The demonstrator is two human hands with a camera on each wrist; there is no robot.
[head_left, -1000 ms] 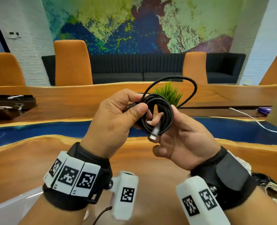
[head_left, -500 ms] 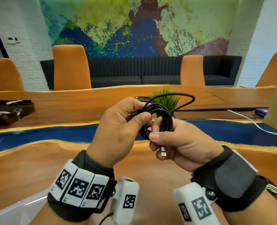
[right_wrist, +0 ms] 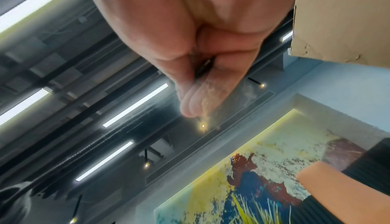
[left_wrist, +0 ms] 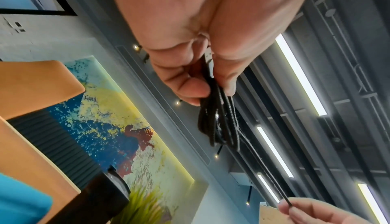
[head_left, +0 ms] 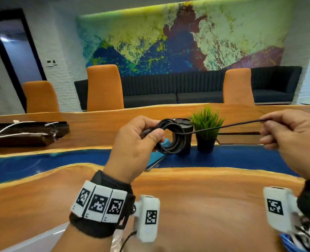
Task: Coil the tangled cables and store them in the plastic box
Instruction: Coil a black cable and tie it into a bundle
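A black braided cable (head_left: 172, 139) is wound into a small coil held up over the wooden table (head_left: 196, 193). My left hand (head_left: 141, 142) grips the coil, thumb pressed on one side. The left wrist view shows the cable (left_wrist: 219, 124) loops hanging from my left hand (left_wrist: 202, 84), a metal plug tucked between fingers. A taut free end runs right to my right hand (head_left: 266, 124), which pinches it. In the right wrist view, a dark bit of cable (right_wrist: 204, 67) shows between the pinching fingers. A white plastic box (head_left: 32, 240) edge shows at bottom left.
A small potted plant (head_left: 206, 130) and a black cylinder (head_left: 184, 137) stand behind the coil. A tablet (head_left: 156, 159) lies on the blue strip. More tangled cables (head_left: 299, 237) lie at the bottom right. A dark tray with white cables (head_left: 23, 133) sits at far left.
My right hand has left the coil and drawn the free end out to the right, pulling it taut. The left hand keeps hold of the coil.
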